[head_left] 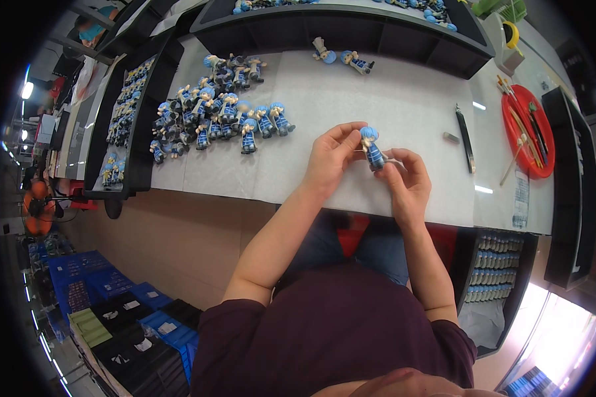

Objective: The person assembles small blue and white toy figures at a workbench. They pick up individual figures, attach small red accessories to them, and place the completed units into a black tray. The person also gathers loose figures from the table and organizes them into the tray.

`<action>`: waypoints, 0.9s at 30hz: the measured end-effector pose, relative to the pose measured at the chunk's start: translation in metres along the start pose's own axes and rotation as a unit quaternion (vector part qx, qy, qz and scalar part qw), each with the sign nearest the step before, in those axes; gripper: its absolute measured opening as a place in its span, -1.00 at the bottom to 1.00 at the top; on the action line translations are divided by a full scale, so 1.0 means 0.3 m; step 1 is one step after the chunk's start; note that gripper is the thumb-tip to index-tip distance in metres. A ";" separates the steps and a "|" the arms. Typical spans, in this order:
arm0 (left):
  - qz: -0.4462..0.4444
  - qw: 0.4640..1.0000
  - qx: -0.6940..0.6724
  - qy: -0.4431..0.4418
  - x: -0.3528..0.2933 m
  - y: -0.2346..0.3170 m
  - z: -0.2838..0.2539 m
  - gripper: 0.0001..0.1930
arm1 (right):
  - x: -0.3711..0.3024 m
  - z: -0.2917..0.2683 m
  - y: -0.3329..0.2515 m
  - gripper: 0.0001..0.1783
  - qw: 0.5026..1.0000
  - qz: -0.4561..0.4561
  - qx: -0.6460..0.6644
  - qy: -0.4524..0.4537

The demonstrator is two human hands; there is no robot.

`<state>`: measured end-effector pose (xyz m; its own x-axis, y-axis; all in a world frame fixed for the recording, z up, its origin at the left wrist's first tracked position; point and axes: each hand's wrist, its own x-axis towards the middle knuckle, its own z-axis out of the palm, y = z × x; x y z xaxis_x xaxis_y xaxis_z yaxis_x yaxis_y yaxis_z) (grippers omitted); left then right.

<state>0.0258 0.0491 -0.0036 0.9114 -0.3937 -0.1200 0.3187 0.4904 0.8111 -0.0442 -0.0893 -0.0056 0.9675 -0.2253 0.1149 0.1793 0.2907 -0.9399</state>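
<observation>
Between my two hands, over the near edge of the white-covered table (298, 173), is a small figurine (373, 153) with light-blue hair, a blue outfit and dark feet. The fingers of my left hand (333, 153) pinch it near the head. My right hand (409, 177) grips it by the feet, thumb in front. It leans slightly, head away from me. To the left lies a crowd of similar figurines (205, 106), some standing, some lying. Two more, a lying figurine (357, 62) and a tipped figurine (323, 51), are at the far side.
A black tray (437, 56) of figurines spans the back. Another black tray (134, 155) of figurines borders the table's left. To the right are a black-handled tool (465, 139), a small grey block (451, 137), a red dish (546, 162) of brushes and a tape dispenser (506, 46).
</observation>
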 end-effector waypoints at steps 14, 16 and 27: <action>0.005 1.000 -0.009 0.020 -0.009 0.009 0.013 -0.73 | -0.002 0.004 -0.012 -0.62 1.000 -0.001 -0.016 -0.002; 0.004 1.000 -0.015 0.017 -0.009 0.007 0.010 -0.73 | -0.001 0.004 -0.011 -0.60 1.000 -0.006 -0.021 -0.004; 0.000 1.000 -0.010 0.020 -0.010 0.010 0.017 -0.72 | -0.001 0.004 -0.010 -0.57 0.999 -0.002 -0.032 0.005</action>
<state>0.0228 0.0476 0.0020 0.9210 -0.3625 -0.1426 0.3229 0.5055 0.8002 -0.0449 -0.0891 -0.0023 0.9649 -0.2362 0.1148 0.1705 0.2307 -0.9580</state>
